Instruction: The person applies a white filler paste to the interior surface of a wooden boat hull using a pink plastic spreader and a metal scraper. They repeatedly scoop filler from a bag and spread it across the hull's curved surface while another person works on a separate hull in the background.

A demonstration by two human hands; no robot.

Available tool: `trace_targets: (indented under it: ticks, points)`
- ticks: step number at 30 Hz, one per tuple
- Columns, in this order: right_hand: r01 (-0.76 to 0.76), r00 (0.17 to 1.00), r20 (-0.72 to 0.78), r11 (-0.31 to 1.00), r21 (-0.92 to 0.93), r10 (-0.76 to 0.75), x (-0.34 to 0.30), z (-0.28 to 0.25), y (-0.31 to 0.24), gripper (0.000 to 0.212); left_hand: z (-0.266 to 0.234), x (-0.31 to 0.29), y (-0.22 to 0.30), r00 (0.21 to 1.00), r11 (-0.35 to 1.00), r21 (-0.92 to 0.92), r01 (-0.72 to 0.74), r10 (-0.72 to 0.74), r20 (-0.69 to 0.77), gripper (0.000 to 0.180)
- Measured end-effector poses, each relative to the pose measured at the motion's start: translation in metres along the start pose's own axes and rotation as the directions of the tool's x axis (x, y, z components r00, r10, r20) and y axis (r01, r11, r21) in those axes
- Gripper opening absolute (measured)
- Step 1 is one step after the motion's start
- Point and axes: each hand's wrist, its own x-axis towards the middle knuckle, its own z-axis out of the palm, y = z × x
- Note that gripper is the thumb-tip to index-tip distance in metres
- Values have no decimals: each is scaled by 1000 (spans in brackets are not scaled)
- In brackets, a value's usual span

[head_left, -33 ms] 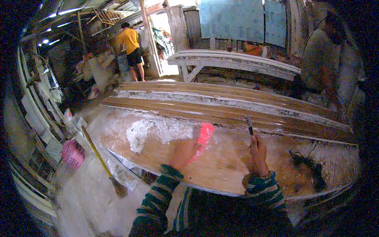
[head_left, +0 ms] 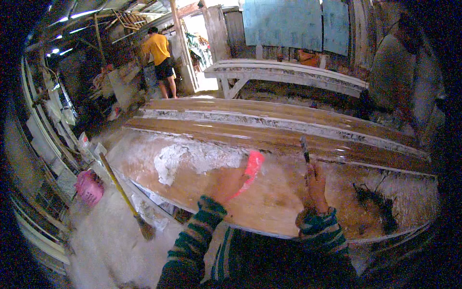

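My left hand [head_left: 228,184] is closed on a bright pink flat spreader [head_left: 253,164], held low over a wooden panel [head_left: 274,207]. Beside it, a thick patch of white paste [head_left: 192,160] is smeared along the panel's left part. In my right hand [head_left: 316,188] is a narrow, dark, putty-knife-like tool [head_left: 305,150], its blade pointing up and away from me. The fingers wrap its handle, so the lower part is hidden. A clump of dark fibres [head_left: 380,209] lies on the panel to the right of this hand.
Glossy brown strips [head_left: 240,132] run behind the panel. A stick-handled brush [head_left: 120,190] leans at the left near a pink bag [head_left: 89,188]. Farther back are a white bench [head_left: 288,74] and a person in a yellow shirt [head_left: 158,50], turned away. Blue sheets [head_left: 284,24] cover the wall.
My left hand and the pink spreader have shifted slightly to the right. The blade in my right hand sits a little higher. The white paste looks the same.
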Motion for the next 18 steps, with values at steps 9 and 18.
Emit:
trace_targets:
  ticks: [9, 18]
  points:
    - [-4, 998, 68, 1000, -1, 4, 0, -5, 4, 31, 43, 55, 41, 989, 988, 146, 50, -70, 133, 34]
    - [159, 983, 113, 978, -137, -144, -5, -4, -3, 30, 21, 37, -37, 925, 884, 411, 222, -324, 197, 32]
